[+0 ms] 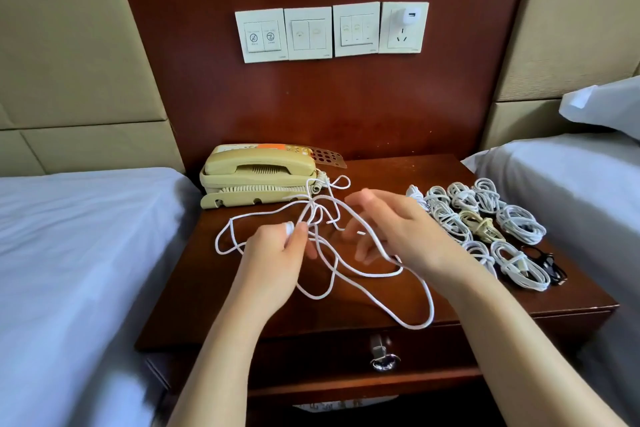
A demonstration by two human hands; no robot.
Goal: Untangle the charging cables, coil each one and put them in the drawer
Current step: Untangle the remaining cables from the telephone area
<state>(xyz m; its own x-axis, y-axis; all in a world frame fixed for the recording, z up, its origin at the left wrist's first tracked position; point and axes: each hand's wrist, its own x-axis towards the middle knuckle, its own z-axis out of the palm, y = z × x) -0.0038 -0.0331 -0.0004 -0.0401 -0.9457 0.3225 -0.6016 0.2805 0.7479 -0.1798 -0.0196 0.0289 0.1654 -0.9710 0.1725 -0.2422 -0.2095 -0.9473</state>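
Left hand [277, 253] pinches tangled white cable [377, 275] at nightstand [381, 170] centre. Right hand [391, 232]: fingers [367, 196] spread, loose, blurred, just over it. Coiled cables [485, 218] along right edge.

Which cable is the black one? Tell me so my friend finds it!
Find the wooden nightstand holding the telephone. On its right side lie coiled cables. The black cable is at the bunch's near right edge, the only dark one.

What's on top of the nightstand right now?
A beige telephone at the back left, a cluster of coiled cables on the right, and the tangled white cable in the middle. The left hand and right hand hide part of that tangle.
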